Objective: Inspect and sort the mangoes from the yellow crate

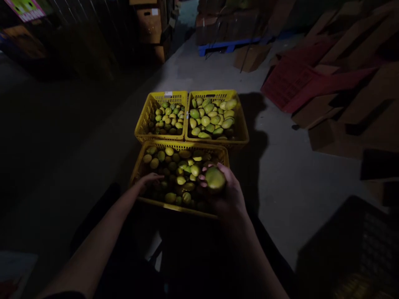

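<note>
My right hand (232, 187) is closed round a large green mango (215, 178), held above the right part of the near yellow crate (183, 208). Inside this crate lie many yellow-green mangoes (195, 170) of mixed sizes, some lost in shadow. My left hand (149, 179) reaches over the crate's left side with a finger stretched out, just above the fruit. Nothing shows in that hand, though its lower fingers are dark.
Behind stand two more yellow crates: the left one (141, 120) has smaller fruit, the right one (241, 124) larger, longer mangoes. A red crate (289, 83) and cardboard boxes (336, 137) lie at right. A blue pallet (230, 45) and stacked cartons (149, 25) stand farther back.
</note>
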The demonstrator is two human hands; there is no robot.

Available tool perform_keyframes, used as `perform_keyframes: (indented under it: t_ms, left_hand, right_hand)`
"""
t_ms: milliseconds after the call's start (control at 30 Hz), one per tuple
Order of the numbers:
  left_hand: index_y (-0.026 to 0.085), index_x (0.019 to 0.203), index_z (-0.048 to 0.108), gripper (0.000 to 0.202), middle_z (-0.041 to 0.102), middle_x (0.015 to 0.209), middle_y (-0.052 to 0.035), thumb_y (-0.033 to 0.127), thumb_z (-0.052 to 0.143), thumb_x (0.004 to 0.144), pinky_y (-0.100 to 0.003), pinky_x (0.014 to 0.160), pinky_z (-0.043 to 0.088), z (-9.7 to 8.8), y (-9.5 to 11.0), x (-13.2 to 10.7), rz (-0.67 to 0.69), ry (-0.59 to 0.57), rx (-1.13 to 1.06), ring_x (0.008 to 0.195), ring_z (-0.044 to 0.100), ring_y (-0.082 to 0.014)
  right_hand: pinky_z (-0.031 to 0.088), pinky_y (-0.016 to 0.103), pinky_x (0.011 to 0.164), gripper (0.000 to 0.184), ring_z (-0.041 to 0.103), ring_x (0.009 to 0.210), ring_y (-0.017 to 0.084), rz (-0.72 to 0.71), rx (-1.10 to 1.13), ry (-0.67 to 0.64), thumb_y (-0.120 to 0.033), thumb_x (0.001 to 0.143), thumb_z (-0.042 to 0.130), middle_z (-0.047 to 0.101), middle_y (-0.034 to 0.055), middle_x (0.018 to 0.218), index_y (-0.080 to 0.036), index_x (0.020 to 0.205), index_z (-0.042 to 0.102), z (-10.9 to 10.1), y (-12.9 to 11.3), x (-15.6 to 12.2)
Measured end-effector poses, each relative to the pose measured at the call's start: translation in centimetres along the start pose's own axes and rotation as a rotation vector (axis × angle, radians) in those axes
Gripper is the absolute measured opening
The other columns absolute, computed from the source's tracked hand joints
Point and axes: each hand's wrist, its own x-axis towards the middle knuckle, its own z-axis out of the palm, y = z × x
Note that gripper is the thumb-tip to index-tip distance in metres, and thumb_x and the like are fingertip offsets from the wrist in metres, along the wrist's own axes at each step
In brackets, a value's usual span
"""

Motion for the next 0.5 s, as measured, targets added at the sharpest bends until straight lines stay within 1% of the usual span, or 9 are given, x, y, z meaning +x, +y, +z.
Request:
perform_keyframes:
  t_ms: [67, 133, 167, 267, 333, 400, 433, 500]
  left_hand:
    - [0.012, 0.099, 0.063, 0.037, 0.067, 0.092, -0.0079, 0.044, 0.049, 0.086, -0.029, 0.072, 0.050, -0.9, -1.0, 0.4, -0.011, 0.003, 0.054, 0.082, 0.063, -0.0181]
    - [0.013, 0.105, 0.060, 0.034, 0.064, 0.100, -0.0077, 0.040, 0.049, 0.088, -0.034, 0.076, 0.051, -1.1, -2.0, 0.4, -0.027, 0.040, 0.133, 0.087, 0.061, -0.0177]
    - [0.013, 0.108, 0.058, 0.033, 0.061, 0.106, -0.0080, 0.037, 0.050, 0.088, -0.037, 0.079, 0.050, -0.9, -2.3, 0.3, -0.033, 0.065, 0.179, 0.091, 0.060, -0.0184]
    - [0.015, 0.114, 0.054, 0.033, 0.056, 0.115, -0.0086, 0.033, 0.054, 0.087, -0.041, 0.084, 0.049, 0.9, -2.8, -0.3, -0.031, 0.130, 0.307, 0.100, 0.057, -0.0200]
    - [0.015, 0.114, 0.054, 0.033, 0.056, 0.116, -0.0091, 0.033, 0.054, 0.086, -0.042, 0.086, 0.048, 2.4, -2.8, -0.5, -0.013, 0.169, 0.370, 0.102, 0.056, -0.0206]
    - [0.013, 0.113, 0.055, 0.033, 0.056, 0.115, -0.0092, 0.032, 0.054, 0.086, -0.044, 0.088, 0.046, 3.5, -2.7, -0.5, 0.020, 0.202, 0.411, 0.103, 0.055, -0.0211]
    - [0.013, 0.113, 0.056, 0.031, 0.057, 0.114, -0.0097, 0.030, 0.053, 0.087, -0.045, 0.090, 0.045, 3.9, -2.7, -0.4, 0.045, 0.215, 0.424, 0.104, 0.055, -0.0216]
    - [0.011, 0.111, 0.058, 0.026, 0.059, 0.113, -0.0130, 0.019, 0.050, 0.087, -0.046, 0.093, 0.041, 4.2, -2.7, 0.1, 0.108, 0.233, 0.433, 0.106, 0.055, -0.0234]
  right_hand:
    - [0.042, 0.020, 0.039, 0.011, 0.055, 0.053, 0.013, 0.014, 0.006, 0.016, -0.024, 0.068, 0.061, 0.059, 0.0007, 0.063, -0.017, 0.072, 0.055, 0.0, 0.0, 0.0]
    - [0.042, 0.020, 0.039, 0.009, 0.055, 0.053, 0.013, 0.046, 0.007, 0.029, -0.023, 0.068, 0.060, 0.059, 0.0008, 0.062, -0.017, 0.072, 0.056, 0.0, 0.1, 0.1]
    - [0.042, 0.019, 0.039, 0.008, 0.055, 0.053, 0.013, 0.062, 0.004, 0.031, -0.023, 0.068, 0.060, 0.059, 0.0008, 0.062, -0.017, 0.072, 0.056, 0.0, 0.3, 0.2]
    - [0.043, 0.020, 0.040, 0.009, 0.056, 0.052, 0.013, 0.094, -0.017, 0.026, -0.024, 0.067, 0.061, 0.060, 0.0008, 0.063, -0.017, 0.071, 0.055, 0.1, 0.8, 0.4]
    - [0.042, 0.020, 0.039, 0.010, 0.056, 0.052, 0.013, 0.090, -0.031, 0.025, -0.025, 0.067, 0.061, 0.060, 0.0009, 0.063, -0.018, 0.070, 0.055, 0.2, 1.1, 0.4]
    - [0.042, 0.020, 0.039, 0.009, 0.056, 0.052, 0.013, 0.089, -0.043, 0.028, -0.025, 0.067, 0.061, 0.060, 0.0009, 0.064, -0.018, 0.070, 0.055, 0.2, 1.4, 0.4]
    - [0.042, 0.021, 0.039, 0.009, 0.056, 0.052, 0.013, 0.092, -0.047, 0.031, -0.025, 0.067, 0.061, 0.060, 0.0008, 0.063, -0.018, 0.070, 0.055, 0.3, 1.4, 0.4]
    - [0.042, 0.021, 0.039, 0.010, 0.056, 0.052, 0.013, 0.098, -0.047, 0.038, -0.024, 0.066, 0.061, 0.060, 0.0004, 0.064, -0.018, 0.071, 0.055, 0.4, 1.5, 0.3]
